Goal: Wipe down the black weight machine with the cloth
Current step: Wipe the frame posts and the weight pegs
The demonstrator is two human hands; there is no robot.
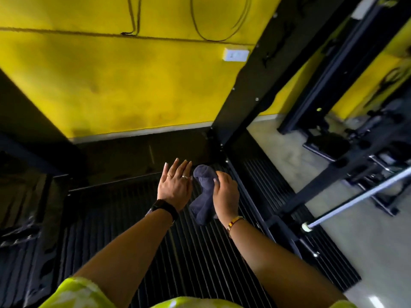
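My right hand (225,194) grips a bunched grey-blue cloth (204,192), which hangs down from my fingers above the ribbed black floor mat (189,252). Just left of the cloth is my left hand (175,185), flat, fingers spread, holding nothing and close to the cloth. It wears rings and a dark wristband. The black weight machine's upright post (255,85) rises diagonally behind the hands, bolted at its base. A black frame beam (295,196) runs along the right of the mat. Neither hand touches the machine.
A yellow wall (124,81) with a white switch plate (235,54) and loose cables stands behind. A silver bar (360,196) with a white end cap juts from the right. More black gym equipment (355,138) sits on the grey floor at the right.
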